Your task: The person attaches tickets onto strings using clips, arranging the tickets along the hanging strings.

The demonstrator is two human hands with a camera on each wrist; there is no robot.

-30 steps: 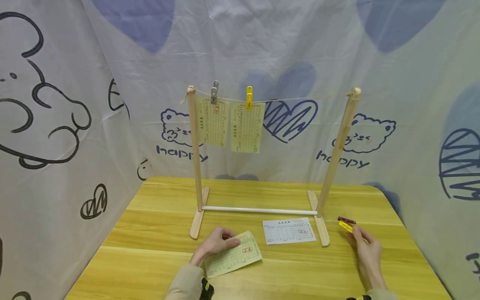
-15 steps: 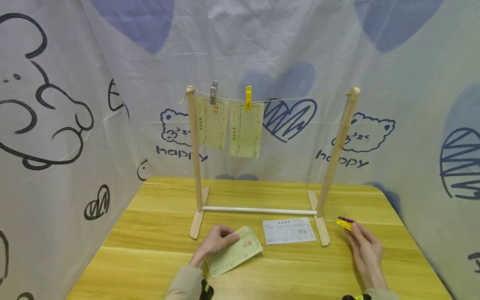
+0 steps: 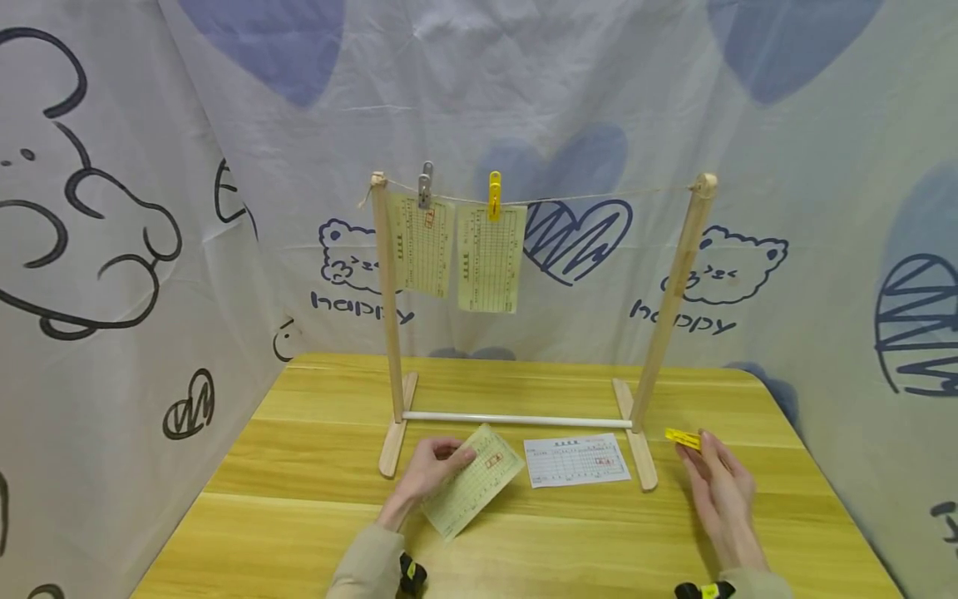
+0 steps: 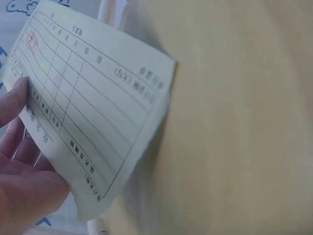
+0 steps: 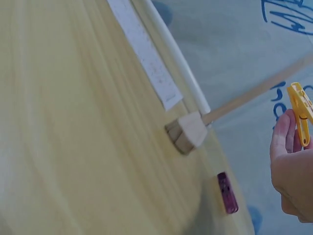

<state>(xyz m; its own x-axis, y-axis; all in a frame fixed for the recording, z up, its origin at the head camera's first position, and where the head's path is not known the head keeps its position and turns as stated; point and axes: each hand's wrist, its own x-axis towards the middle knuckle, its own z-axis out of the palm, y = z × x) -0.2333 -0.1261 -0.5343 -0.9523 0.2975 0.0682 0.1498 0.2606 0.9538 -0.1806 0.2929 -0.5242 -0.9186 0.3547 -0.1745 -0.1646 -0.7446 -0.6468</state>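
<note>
My left hand [image 3: 428, 476] pinches a pale yellow receipt slip [image 3: 473, 491] by its edge, thumb on the printed face. The slip is tilted up off the table in the left wrist view. My right hand [image 3: 722, 495] holds a yellow clothespin [image 3: 683, 438] at its fingertips, raised above the table right of the rack. A dark purple clothespin [image 5: 227, 193] lies on the table below it in the right wrist view; the head view does not show it. A white receipt slip [image 3: 576, 462] lies flat between the hands.
A wooden rack with a left post [image 3: 388, 308] and right post [image 3: 674, 308] carries a string [image 3: 599, 196]. Two yellow slips hang there, one under a grey clothespin [image 3: 425, 186], one under a yellow clothespin [image 3: 495, 196]. A white rod [image 3: 516, 419] joins the rack's feet.
The right hand has lifted the yellow clothespin from beside the purple one and moved slightly left. The left hand has raised and turned its slip, moving a little toward the rack.
</note>
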